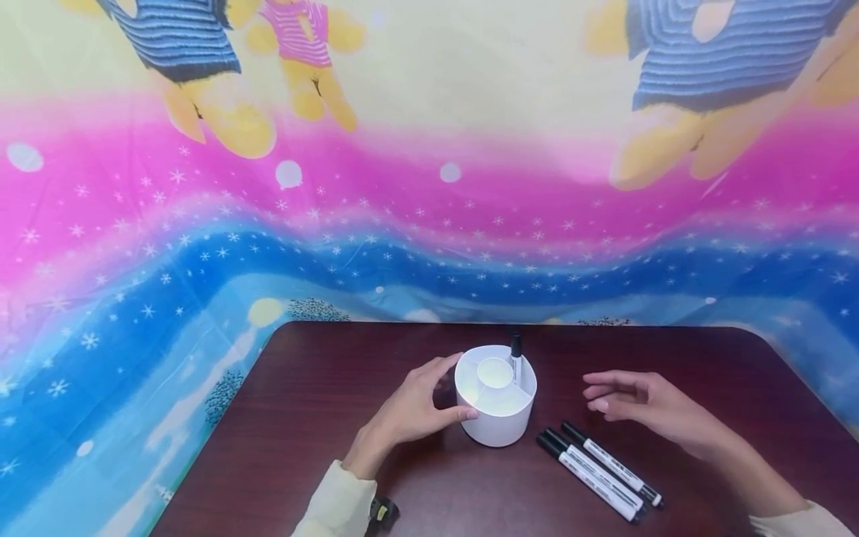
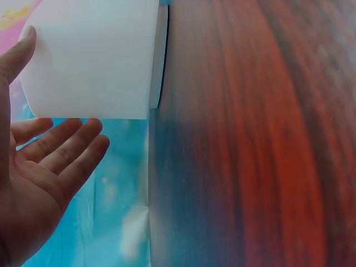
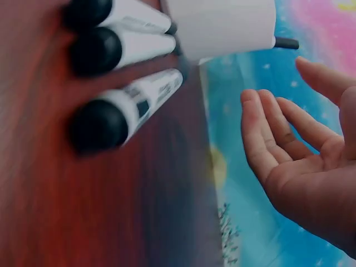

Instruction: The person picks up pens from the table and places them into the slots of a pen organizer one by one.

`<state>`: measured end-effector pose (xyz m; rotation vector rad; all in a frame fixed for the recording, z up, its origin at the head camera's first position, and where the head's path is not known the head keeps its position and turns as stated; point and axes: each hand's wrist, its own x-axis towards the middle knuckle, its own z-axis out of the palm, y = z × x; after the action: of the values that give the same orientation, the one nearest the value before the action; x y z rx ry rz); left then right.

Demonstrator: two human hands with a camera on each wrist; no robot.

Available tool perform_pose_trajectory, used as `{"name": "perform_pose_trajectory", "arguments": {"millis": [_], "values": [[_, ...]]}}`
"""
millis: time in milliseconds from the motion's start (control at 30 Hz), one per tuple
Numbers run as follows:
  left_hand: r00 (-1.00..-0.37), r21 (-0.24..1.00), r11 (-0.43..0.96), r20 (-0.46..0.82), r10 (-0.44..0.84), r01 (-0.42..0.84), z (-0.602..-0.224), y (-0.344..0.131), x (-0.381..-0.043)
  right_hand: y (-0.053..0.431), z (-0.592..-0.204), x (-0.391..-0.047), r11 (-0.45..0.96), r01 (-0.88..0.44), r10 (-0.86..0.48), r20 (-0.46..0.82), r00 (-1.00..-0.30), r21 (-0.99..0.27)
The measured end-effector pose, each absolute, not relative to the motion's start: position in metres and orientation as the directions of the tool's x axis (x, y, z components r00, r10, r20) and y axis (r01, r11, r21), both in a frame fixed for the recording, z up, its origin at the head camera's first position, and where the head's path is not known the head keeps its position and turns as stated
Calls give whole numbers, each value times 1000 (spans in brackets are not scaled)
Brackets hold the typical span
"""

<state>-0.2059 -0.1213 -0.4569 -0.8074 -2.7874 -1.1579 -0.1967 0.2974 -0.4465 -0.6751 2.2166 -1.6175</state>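
And here one marker (image 1: 516,362) is already stood in the white cup (image 1: 496,430), black end up, lodged in an outer compartment toward the far right. The cup itself is set upright on the table (image 1: 302,388), and its side is held lightly by the left hand (image 1: 419,403), thumb laid against the near wall, fingertips brought to the far left side, the fingers fanned apart in the left wrist view. Over on the other side, nothing is held by the right hand (image 1: 644,399): it is poised above the table, fingers loosely bent, thumb kept apart from them, well off the cup. Just below it, three more markers are laid out flat: a close pair (image 1: 597,486) and a third marker (image 1: 614,463) set just beside, black caps pointed toward the cup. So one of four markers in view is housed, three are left outside; early going, it may be judged. All is backed by a bright printed cloth (image 1: 429,253).
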Motion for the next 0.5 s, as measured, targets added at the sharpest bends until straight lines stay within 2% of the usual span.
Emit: {"name": "perform_pose_trajectory", "arguments": {"millis": [133, 500], "values": [[-868, 652, 599, 205, 452, 465, -457, -121, -206, 310, -453, -194, 239, -150, -546, -5, -838, -959], [-874, 651, 608, 191, 447, 454, -456, -121, -204, 339, -471, -191, 185, -102, -643, -42, -765, -977]]}}
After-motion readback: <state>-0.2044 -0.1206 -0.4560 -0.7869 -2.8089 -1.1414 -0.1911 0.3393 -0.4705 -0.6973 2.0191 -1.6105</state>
